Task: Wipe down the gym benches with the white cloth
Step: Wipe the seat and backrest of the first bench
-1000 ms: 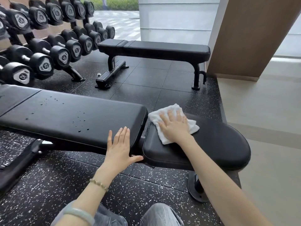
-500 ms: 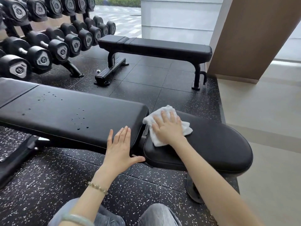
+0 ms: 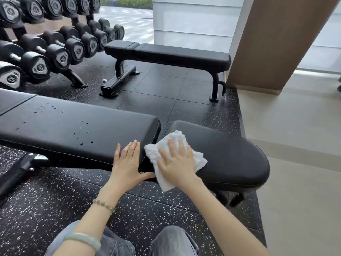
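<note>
Here, at the far left, black dumbbells (image 3: 55,52) sit on their rack above the speckled rubber floor (image 3: 46,209). In front of them the near bench's long back pad (image 3: 55,126) carries scattered water droplets (image 3: 84,134). The left hand (image 3: 127,163), a bead bracelet (image 3: 104,206) on its wrist, lies flat against that pad's near right corner, fingers straight and together, thumb spread wide, holding nothing. Just beside it the white cloth (image 3: 175,137) lies crumpled on the left end of the seat pad (image 3: 230,154), a corner hanging over the near edge. The right hand (image 3: 175,163) presses it down, fingers spread and flat. Behind stands the far bench (image 3: 175,56), then a brown column (image 3: 276,43).
</note>
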`<state>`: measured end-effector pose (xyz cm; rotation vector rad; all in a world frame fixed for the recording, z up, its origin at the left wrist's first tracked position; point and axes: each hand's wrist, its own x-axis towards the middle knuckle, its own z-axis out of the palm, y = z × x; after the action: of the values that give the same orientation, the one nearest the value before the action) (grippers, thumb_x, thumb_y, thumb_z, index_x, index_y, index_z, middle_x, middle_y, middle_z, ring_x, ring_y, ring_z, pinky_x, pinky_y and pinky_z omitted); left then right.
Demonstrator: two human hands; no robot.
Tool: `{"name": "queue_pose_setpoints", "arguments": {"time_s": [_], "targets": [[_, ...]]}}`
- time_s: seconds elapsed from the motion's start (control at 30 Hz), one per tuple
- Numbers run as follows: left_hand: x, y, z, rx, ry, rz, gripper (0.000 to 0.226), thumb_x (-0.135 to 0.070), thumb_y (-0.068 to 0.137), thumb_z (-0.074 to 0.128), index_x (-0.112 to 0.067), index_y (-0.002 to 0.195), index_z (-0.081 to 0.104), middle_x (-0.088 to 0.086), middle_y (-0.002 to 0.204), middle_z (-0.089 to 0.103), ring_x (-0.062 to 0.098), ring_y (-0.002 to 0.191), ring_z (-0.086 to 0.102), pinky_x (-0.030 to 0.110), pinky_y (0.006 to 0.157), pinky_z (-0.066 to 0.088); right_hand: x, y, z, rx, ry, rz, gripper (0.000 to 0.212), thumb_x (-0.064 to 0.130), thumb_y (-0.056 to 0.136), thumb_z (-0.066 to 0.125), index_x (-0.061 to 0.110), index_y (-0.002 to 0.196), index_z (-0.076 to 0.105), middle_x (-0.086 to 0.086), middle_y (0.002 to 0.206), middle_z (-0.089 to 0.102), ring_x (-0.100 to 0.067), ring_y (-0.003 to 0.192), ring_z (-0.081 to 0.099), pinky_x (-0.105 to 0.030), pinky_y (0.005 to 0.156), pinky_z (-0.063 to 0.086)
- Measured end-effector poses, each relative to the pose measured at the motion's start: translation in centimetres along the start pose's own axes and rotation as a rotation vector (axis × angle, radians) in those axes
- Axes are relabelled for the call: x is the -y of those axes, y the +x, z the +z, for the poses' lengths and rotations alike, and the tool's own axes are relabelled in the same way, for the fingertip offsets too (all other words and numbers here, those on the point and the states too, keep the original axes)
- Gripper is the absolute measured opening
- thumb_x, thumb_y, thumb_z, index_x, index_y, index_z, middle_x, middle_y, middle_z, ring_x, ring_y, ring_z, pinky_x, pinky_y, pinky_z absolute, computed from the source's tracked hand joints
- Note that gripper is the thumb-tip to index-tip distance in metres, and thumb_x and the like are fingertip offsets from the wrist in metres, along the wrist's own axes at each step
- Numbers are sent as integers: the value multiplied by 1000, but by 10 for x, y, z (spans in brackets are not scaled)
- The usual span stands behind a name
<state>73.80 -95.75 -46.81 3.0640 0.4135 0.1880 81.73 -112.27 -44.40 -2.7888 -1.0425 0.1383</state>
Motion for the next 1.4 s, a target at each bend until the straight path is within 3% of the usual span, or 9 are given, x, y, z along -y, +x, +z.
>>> {"name": "queue_pose_setpoints", "arguments": {"time_s": [0.1,0.23,0.47,0.6,0.77,0.93,1.07,1.2,1.4], "targets": [[-1,0,-1,-41,-3,7,120,-87,60,28,-1,144,30,12,149,35,26,139,29,39,112,-15,-14,-23,-1,15,-2,-35,81,61,77,-12,39,148,17,1,161,2,-27,146,-8,-51,114,-4],[-3,-1,-2,-47,29,12,123,-88,57,26,-4,147,23,9,153,27,23,141,22,37,111,-20,-71,-41,-11,-37,-32,131,85,67,72,-21,44,149,7,4,161,0,-24,146,-7,-47,116,-1],[-5,-1,-1,-56,54,3,124,-89,57,25,-3,147,24,10,152,29,23,141,23,36,110,-21,-172,-56,-33,8,-24,486,52,58,96,12,47,147,12,6,160,3,-25,146,-4,-48,116,4],[-7,-1,-3,-59,59,1,124,-90,60,34,-5,149,15,8,156,19,21,144,13,41,112,-17,-175,-10,-43,37,-17,538,58,61,95,15,42,149,11,4,160,4,-30,145,-1,-54,114,0],[-9,-3,-7,-43,43,-13,118,-80,67,47,-8,150,7,5,157,11,19,145,5,43,113,-14,-108,35,-31,44,-48,390,59,61,95,15,38,150,13,0,160,5,-35,145,0,-57,113,1],[-6,-2,-5,-50,33,-30,118,-78,63,56,-6,149,17,7,155,21,21,143,15,45,115,-8,-27,9,-15,46,-38,98,54,48,100,15,33,152,8,-2,161,0,-31,145,-9,-53,113,-5],[-8,-3,-6,-27,50,-43,117,-80,66,51,-10,150,9,4,157,12,17,144,7,42,114,-13,-42,-42,-12,21,-26,-6,74,59,85,-14,35,152,5,1,161,-3,-25,146,-10,-47,115,-4],[-10,-4,-8,-12,62,-48,117,-80,67,48,-10,150,6,3,158,10,17,145,4,43,114,-13,-114,-71,-19,-33,-66,205,83,61,75,-19,39,150,7,4,161,1,-24,147,-5,-46,116,3],[-14,-3,-10,-15,43,-42,118,-79,67,51,-8,150,8,6,157,11,19,145,6,44,114,-11,-175,-29,-37,59,-17,463,59,62,94,14,43,149,6,6,160,-1,-28,146,-4,-53,114,0]]}}
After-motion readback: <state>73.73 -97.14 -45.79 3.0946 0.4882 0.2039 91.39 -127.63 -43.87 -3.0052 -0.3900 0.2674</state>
